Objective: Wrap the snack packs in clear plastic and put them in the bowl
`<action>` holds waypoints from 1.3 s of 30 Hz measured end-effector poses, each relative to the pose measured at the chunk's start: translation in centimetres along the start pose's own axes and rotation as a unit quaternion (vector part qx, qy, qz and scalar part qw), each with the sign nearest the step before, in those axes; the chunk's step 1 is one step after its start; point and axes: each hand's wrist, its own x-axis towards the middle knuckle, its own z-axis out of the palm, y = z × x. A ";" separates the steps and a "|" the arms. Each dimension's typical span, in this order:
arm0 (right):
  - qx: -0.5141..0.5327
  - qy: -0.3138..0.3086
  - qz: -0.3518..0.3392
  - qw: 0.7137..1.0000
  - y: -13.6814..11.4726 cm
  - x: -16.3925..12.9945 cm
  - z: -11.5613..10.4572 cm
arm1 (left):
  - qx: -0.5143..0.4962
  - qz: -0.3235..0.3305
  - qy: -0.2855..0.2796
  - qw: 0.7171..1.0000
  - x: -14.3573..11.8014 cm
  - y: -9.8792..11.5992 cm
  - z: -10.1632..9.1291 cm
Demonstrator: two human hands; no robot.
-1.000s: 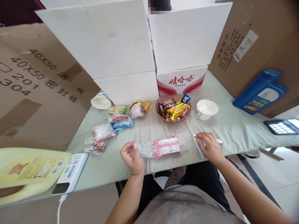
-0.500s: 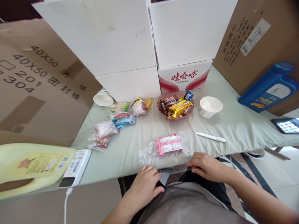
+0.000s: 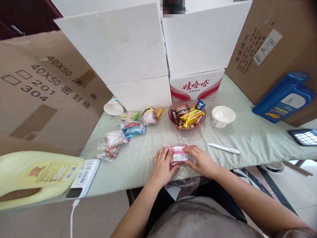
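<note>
Near the front edge of the cloth-covered table, some pink-and-white snack packets (image 3: pixel 178 154) lie on a sheet or bag of clear plastic (image 3: pixel 184 173). My left hand (image 3: pixel 161 167) grips their left side, its fingers over the edge. From the right, my right hand (image 3: pixel 202 161) holds the other side with its fingertips on top. Part of the plastic hangs over the table edge toward my lap. Under my fingers, the ends of the packets are hidden. A white pen-like cutter (image 3: pixel 224 148) rests to the right of my right hand.
Behind stands a glass bowl (image 3: pixel 173 124) of wrapped snacks beside a paper cup (image 3: pixel 223 119). Bundled packets (image 3: pixel 115 138) and a tipped cup (image 3: pixel 114 107) are at left. A yellow jug (image 3: pixel 49 165), power bank (image 3: pixel 84 177), blue bottle (image 3: pixel 284 99), phone (image 3: pixel 303 136) and boxes (image 3: pixel 138 43) surround the area.
Both hands have moved forward from the plastic at the table's front edge onto the pink packets and now hold them from both sides. The camera view has shifted slightly.
</note>
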 end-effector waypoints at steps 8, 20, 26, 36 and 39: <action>-0.141 -0.082 -0.042 0.986 -0.3 3.6 2.4 | -0.015 -0.011 0.062 0.998 -0.9 -0.9 2.0; -0.170 -0.130 -0.139 0.967 0.8 6.6 1.0 | -0.004 -0.034 0.085 0.996 -1.2 -1.1 2.8; -0.189 -0.166 -0.188 0.949 1.2 7.1 -0.5 | 0.006 -0.027 0.082 0.996 -1.4 -1.3 3.0; -0.145 0.201 0.082 0.965 6.8 17.0 -12.3 | 0.015 -0.008 0.040 0.999 -1.5 -1.4 2.7; -0.209 0.139 0.141 0.958 8.8 19.9 -12.7 | 0.026 -0.001 0.039 0.999 -1.5 -1.5 2.7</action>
